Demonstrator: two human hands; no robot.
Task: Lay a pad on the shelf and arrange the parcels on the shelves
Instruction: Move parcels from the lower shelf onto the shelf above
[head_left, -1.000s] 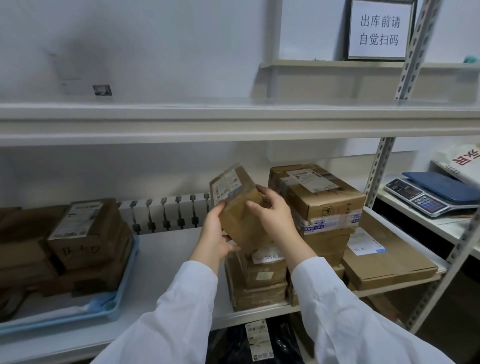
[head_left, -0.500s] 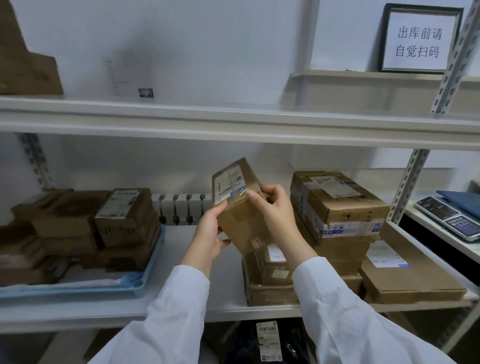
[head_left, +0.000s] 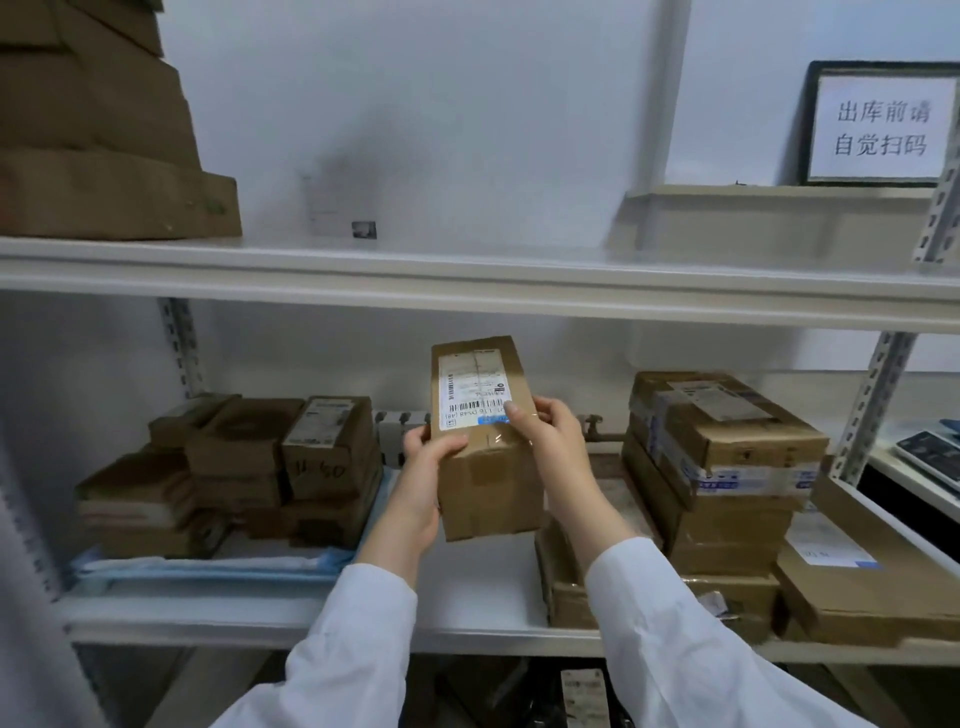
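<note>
I hold a small brown cardboard parcel (head_left: 483, 426) upright above the middle shelf (head_left: 467, 613), its white barcode label facing me. My left hand (head_left: 423, 478) grips its lower left side. My right hand (head_left: 550, 431) grips its right edge, thumb on the label. A light blue pad (head_left: 208, 564) lies on the shelf's left part with several brown parcels (head_left: 239, 467) stacked on it. More parcels (head_left: 722, 467) are piled on the shelf's right part, some hidden behind my right arm.
The upper shelf (head_left: 467, 275) carries stacked brown boxes (head_left: 93, 156) at far left. A framed sign (head_left: 883, 124) stands on a ledge at upper right. A slotted upright post (head_left: 872, 405) bounds the right side. A dark scale edge (head_left: 930, 452) shows beyond it.
My hands have turned the parcel more upright so its label faces me. The view has swung left and up, bringing the upper-shelf boxes into sight.
</note>
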